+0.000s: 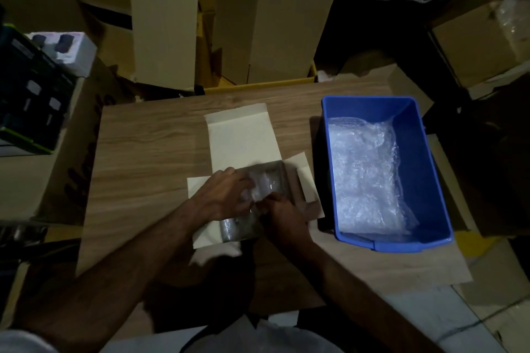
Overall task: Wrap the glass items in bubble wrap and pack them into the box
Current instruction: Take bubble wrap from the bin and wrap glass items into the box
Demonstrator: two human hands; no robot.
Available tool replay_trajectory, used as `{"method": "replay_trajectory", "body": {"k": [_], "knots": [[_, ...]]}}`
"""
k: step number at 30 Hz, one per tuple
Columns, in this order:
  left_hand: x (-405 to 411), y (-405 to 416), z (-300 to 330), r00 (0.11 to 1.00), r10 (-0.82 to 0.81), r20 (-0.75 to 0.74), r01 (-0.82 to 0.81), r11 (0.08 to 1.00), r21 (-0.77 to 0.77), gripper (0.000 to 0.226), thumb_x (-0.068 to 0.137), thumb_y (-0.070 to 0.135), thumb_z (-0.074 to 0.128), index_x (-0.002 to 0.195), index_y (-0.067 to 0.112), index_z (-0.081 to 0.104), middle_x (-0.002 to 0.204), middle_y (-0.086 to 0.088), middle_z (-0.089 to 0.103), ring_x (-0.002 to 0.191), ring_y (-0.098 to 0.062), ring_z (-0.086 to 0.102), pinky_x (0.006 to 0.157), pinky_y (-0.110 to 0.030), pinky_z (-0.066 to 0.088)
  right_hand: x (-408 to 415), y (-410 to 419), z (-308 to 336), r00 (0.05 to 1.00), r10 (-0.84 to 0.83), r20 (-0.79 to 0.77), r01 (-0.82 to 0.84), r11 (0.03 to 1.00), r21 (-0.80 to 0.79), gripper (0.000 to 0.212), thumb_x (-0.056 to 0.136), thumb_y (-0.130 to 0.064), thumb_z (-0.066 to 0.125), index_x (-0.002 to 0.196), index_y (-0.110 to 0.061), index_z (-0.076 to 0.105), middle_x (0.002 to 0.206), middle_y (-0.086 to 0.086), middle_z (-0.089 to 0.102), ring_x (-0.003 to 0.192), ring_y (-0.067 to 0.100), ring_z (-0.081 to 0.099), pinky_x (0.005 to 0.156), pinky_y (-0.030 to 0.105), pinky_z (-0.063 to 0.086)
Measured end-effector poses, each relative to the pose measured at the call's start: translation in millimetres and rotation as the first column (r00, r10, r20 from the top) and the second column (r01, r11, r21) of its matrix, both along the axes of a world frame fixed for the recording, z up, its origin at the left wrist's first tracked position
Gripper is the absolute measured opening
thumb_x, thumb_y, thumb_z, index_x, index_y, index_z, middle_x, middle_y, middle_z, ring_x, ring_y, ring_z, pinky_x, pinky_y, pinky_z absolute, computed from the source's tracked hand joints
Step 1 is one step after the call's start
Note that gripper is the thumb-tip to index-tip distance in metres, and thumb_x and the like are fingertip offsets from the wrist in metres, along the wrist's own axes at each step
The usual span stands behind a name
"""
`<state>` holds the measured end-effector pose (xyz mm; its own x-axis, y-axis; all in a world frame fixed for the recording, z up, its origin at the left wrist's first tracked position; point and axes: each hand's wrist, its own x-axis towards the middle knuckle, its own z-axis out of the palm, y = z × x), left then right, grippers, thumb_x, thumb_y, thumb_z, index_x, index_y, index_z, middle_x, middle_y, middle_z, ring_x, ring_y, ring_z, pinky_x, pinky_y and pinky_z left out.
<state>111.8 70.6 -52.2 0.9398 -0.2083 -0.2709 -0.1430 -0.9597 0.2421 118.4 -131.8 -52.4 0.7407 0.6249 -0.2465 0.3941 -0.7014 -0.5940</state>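
Wood-grain surface (149, 152), ringed by stacked cardboard cartons (163, 17). Blue plastic bin (430, 169) at right on it, holding loose bubble wrap (364, 175). White box (238, 137) at centre, flaps laid open flat, just left of the bin. Inside the box, bubble-wrapped glass items (229, 231), blurred. Both hands over the box: left hand (220, 195) and right hand (284, 215) close together, fingers curled onto a wrapped bundle (265, 186) between them.
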Motion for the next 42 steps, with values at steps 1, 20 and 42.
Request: {"method": "replay_trajectory", "body": {"k": [1, 20, 42], "knots": [[-1, 1, 1, 1.000, 0.000, -0.028, 0.001, 1.000, 0.012, 0.053, 0.080, 0.062, 0.043, 0.114, 0.031, 0.068, 0.126, 0.009, 0.062, 0.097, -0.023, 0.057, 0.081, -0.040, 0.048, 0, 0, -1, 1.000, -0.006, -0.006, 0.006, 1.000, -0.002, 0.026, 0.093, -0.021, 0.066, 0.117, -0.018, 0.073, 0.128, 0.010, 0.062, 0.104, 0.029, 0.067, 0.077, 0.022, 0.036], [12, -3, 14, 0.954, -0.066, -0.294, 0.153, 0.947, 0.283, 0.081, 0.091, 0.066, 0.052, 0.159, 0.039, 0.016, 0.152, -0.012, 0.034, 0.132, -0.031, 0.041, 0.107, -0.043, 0.036, -17, 3, -4, 0.987, -0.124, -0.097, 0.123, 0.992, -0.015, 0.029, 0.088, -0.033, 0.070, 0.111, -0.017, 0.074, 0.110, 0.011, 0.072, 0.097, 0.027, 0.071, 0.083, 0.033, 0.057], [-25, -56, 20, 0.963, 0.158, 0.218, -0.159, 0.987, -0.014, 0.057, 0.092, 0.046, 0.056, 0.143, 0.023, 0.049, 0.151, -0.012, 0.047, 0.131, -0.030, 0.050, 0.104, -0.045, 0.043, -3, -52, 40, 0.931, -0.206, 0.302, 0.177, 0.977, 0.121, 0.058, 0.087, -0.026, 0.056, 0.142, -0.010, 0.051, 0.146, 0.018, 0.049, 0.129, 0.031, 0.051, 0.102, 0.043, 0.051]]}}
